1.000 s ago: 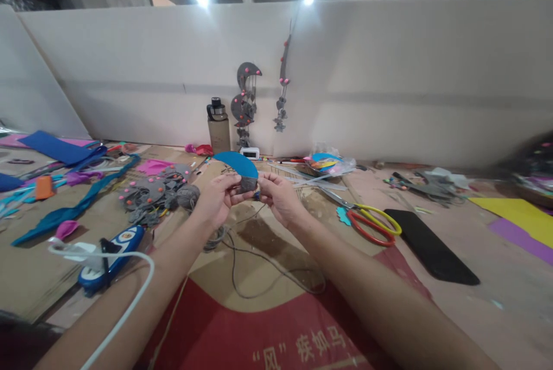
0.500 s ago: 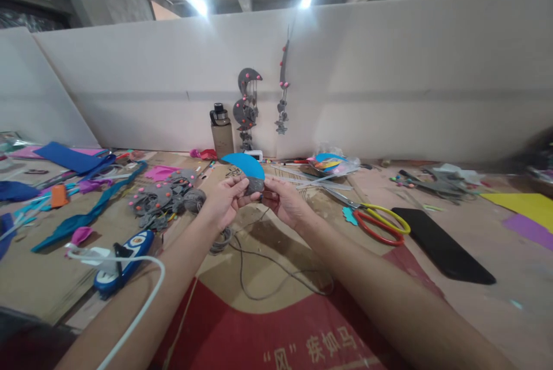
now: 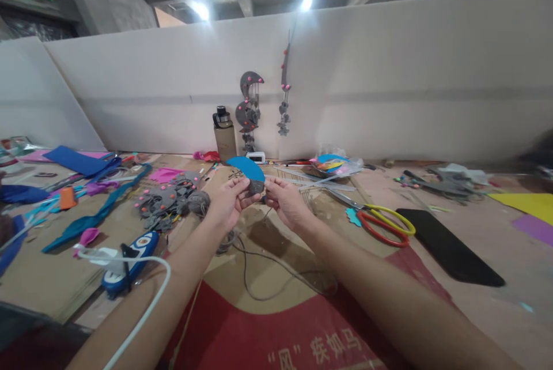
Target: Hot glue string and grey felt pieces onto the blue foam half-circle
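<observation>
Between my two hands is a blue crescent-shaped piece (image 3: 248,168) with a grey patch (image 3: 256,187) at its lower end. My left hand (image 3: 233,200) pinches the grey part from the left, thumb on top. On the other side, the fingertips of my right hand (image 3: 285,200) are closed at its right edge. Grey cord (image 3: 276,260) lies in loops on the cardboard below. A ball of grey yarn (image 3: 199,203) rests left of my left hand, beside a pile of grey felt shapes with pink and orange dots (image 3: 166,197).
Scissors with red and yellow handles (image 3: 384,223) and a black phone-like slab (image 3: 449,246) lie to the right. A bottle (image 3: 225,136) stands at the back near hanging grey crescents (image 3: 248,105). A blue power strip (image 3: 129,266) with a white cable (image 3: 159,289) is at left.
The view has swung slightly left, so the table things sit a little further right. Both hands keep hold of the crescent, which is tilted slightly differently.
</observation>
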Demonstrator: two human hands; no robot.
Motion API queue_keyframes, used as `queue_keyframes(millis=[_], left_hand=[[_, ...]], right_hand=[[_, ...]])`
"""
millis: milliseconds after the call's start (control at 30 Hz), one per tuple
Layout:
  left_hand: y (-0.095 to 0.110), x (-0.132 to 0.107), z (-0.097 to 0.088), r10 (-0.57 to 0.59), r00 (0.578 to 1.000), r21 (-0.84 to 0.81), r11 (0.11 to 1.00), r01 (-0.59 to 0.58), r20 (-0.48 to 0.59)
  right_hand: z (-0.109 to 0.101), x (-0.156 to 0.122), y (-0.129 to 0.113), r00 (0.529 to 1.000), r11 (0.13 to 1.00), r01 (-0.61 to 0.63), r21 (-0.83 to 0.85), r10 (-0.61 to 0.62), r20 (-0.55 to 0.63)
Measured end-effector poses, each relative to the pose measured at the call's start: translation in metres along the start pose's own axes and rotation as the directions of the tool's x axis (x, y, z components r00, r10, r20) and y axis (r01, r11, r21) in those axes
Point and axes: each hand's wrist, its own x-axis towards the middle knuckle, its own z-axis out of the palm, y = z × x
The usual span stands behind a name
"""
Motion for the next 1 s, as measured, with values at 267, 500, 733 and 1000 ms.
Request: queue_keyframes(millis=[267,500,733,1000], left_hand=[[-0.013,-0.009,0.001,0.514,0.857,0.74,0.562,-0.368,0.036],[-0.016,-0.01,0.002,0.483,0.866,0.859,0.379,-0.343,0.132],[-0.015,-0.014,0.007,0.43,0.897,0.72,0.591,-0.363,0.099],[-0.024,-0.003,0.008,0.197,0.98,0.353,0.919,-0.177,-0.02]], right_hand=[[-0.006,0.005,0.007,0.947,0.98,0.062,-0.191,-0.118,-0.299],[0.0,-0.002,0.011,0.954,0.886,0.172,-0.43,-0.258,-0.149],[0.004,-0.008,0.007,0.928,0.766,0.317,-0.56,-0.372,0.017],[0.007,-0.012,0.006,0.923,0.717,0.328,-0.615,-0.381,0.049]])
